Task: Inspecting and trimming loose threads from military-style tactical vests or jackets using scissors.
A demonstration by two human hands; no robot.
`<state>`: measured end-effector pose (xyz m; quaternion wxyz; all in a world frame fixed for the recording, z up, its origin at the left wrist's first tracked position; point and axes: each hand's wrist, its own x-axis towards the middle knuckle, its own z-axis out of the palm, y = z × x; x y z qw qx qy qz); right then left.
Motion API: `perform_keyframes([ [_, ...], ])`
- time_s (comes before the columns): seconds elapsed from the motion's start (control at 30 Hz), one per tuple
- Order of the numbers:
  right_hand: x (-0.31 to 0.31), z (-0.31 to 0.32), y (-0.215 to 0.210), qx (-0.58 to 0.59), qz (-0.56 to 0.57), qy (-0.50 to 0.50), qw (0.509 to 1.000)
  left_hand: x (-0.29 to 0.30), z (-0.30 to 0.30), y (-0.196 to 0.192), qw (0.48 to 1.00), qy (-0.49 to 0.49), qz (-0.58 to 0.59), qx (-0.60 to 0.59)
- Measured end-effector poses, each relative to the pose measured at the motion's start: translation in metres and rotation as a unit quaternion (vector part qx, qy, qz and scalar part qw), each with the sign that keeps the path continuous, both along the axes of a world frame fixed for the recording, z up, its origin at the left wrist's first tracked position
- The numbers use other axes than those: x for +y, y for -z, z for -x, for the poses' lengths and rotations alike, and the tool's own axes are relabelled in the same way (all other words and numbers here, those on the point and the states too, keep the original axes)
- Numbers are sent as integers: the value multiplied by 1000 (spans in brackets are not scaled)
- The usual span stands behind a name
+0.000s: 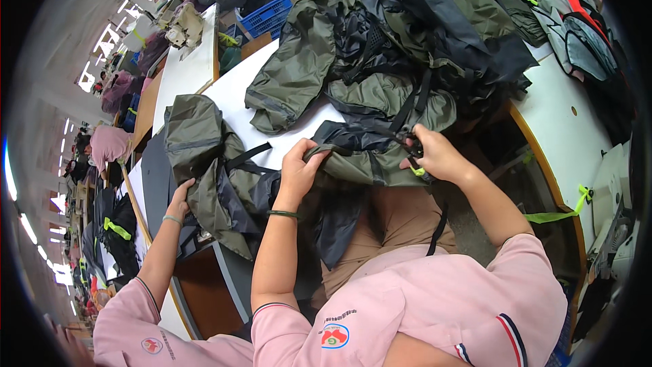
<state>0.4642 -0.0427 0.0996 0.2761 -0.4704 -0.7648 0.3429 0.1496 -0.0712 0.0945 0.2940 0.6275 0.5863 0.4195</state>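
My left hand [302, 166] pinches the edge of an olive-green and black fabric piece [367, 165], which looks like part of a bag and hangs over my lap. At the right end of the same piece, my right hand [438, 155] is closed on a small black item [409, 141] beside a black strap; its kind is unclear. A neon yellow-green bit [418, 171] shows under those fingers. To my left, a co-worker's hand [181, 200] holds another olive and black fabric piece [197, 132].
A heap of olive and black sewn pieces [435, 34] covers the white table [234, 98] ahead. A grey and red piece [577, 30] lies far right. At the back stands a blue crate [268, 10]. A neon ribbon [553, 216] is tied to a machine at right.
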Motion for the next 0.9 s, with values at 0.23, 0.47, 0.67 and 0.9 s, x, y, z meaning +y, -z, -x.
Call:
perform_keyframes([
  [0.23,-13,8,-47,242,136,-105,955,-67,17,-82,980,-4,-13,-199],
  [0.47,-45,9,-206,444,53,-302,842,-172,64,-227,917,130,-285,-245],
  [0.67,-65,19,-267,593,-27,-403,696,-185,33,-308,891,172,-345,-238],
  [0.9,-16,-17,-141,244,-54,-131,959,-103,58,-165,996,43,68,34],
])
